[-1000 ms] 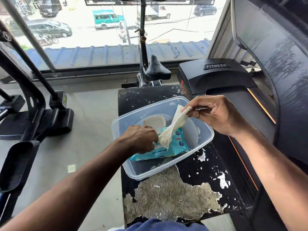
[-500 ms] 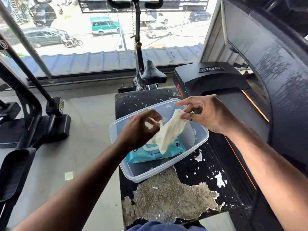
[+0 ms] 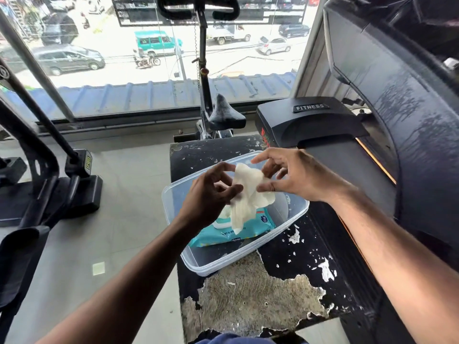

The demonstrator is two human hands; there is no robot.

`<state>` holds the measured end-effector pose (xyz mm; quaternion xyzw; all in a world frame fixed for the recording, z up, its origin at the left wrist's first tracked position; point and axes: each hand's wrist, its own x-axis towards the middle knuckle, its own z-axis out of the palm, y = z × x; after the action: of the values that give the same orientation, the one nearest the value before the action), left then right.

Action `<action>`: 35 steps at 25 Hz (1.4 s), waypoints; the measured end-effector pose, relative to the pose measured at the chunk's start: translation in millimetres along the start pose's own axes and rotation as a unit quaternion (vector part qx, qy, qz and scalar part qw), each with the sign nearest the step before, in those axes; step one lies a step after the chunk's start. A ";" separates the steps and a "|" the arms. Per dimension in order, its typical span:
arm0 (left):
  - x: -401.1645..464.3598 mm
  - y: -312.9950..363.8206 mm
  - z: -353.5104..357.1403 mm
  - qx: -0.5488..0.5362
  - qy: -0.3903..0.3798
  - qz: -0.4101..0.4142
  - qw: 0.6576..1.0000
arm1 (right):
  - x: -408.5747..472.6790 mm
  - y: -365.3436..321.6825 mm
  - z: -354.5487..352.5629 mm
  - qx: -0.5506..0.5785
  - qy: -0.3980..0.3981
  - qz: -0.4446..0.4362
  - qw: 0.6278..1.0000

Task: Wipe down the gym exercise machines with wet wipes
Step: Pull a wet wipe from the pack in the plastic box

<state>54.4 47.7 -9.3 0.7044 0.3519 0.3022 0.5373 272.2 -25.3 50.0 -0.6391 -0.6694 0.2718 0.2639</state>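
Item: wipe (image 3: 248, 194), white, crumpled, held above the tub (image 3: 171, 207). My left hand (image 3: 211, 194) pinches its left edge; my right hand (image 3: 290, 175) pinches its upper right, other fingers spread. Teal pack (image 3: 260, 227) lies in tub, on peeling black bench (image 3: 310, 256). Treadmill (image 3: 310, 120) at right.

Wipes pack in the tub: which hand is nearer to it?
Left. The left hand hangs just above the pack's left end, pinching the wipe. The right hand holds the wipe's upper edge, higher and further right, over the tub's far side.
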 end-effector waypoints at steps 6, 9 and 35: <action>-0.6 -6.8 -15.9 -0.019 -0.002 -0.010 1.000 | -0.1 9.1 9.0 0.001 -0.008 0.043 0.999; -0.2 -4.5 -23.2 -0.004 -0.030 -0.011 0.999 | 0.5 5.9 12.4 0.044 0.016 0.050 0.998; 9.9 13.4 -30.9 0.200 0.029 0.195 0.960 | 10.6 -1.0 27.4 0.183 0.085 0.005 0.979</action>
<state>37.5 70.3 11.6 0.8432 0.2765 0.3446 0.3062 251.8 -15.5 31.3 -0.6045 -0.5801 0.3353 0.4308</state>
